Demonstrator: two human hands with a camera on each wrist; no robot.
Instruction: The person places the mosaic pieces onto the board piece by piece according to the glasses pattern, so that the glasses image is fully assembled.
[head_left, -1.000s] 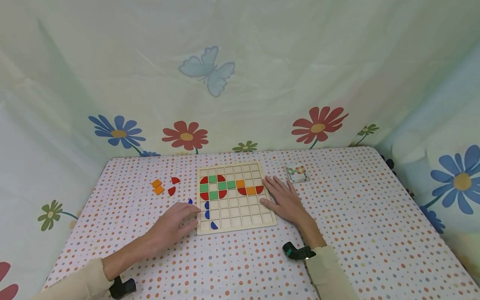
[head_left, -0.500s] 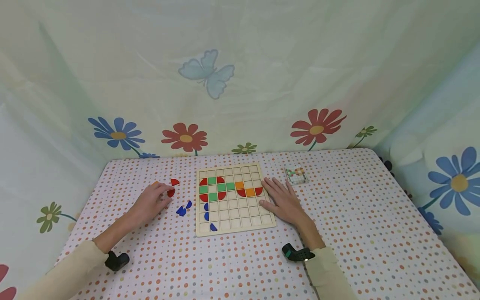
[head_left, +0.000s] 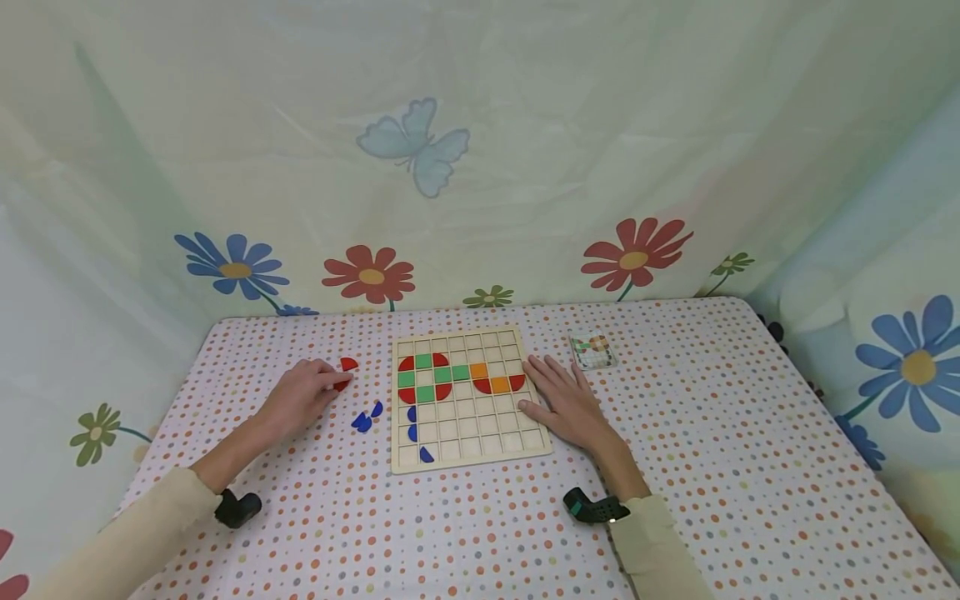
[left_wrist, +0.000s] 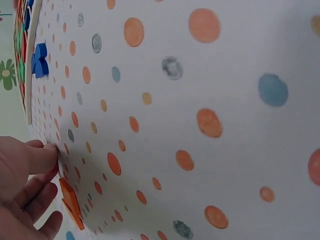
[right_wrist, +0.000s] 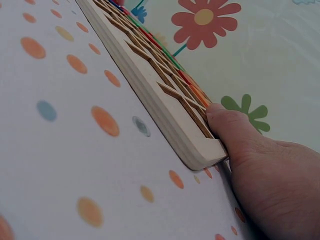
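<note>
A wooden grid board (head_left: 480,450) holds green squares (head_left: 424,392), red quarter-circles (head_left: 440,360), orange squares (head_left: 500,385) and blue segment-shaped pieces (head_left: 427,454). Left of it, my left hand (head_left: 296,398) pinches a loose red quarter-circle (head_left: 341,386) at the table surface, its fingertips covering much of it. A second red quarter-circle (head_left: 348,364) lies just beyond. Loose orange squares (left_wrist: 71,202) lie beside this hand in the left wrist view; the hand hides them in the head view. My right hand (head_left: 566,404) rests flat with straight fingers along the board's right edge, thumb on the rim.
Several blue pieces (head_left: 363,422) lie between the left hand and the board. A small pattern card (head_left: 593,352) in a clear cover lies beyond the right hand. The dotted tablecloth (head_left: 720,433) spreads to the floral curtain (head_left: 525,167) behind.
My left hand has moved from the board's left edge out to the loose red quarter-circles, uncovering the blue pieces and covering the orange squares. The right hand has stayed in place.
</note>
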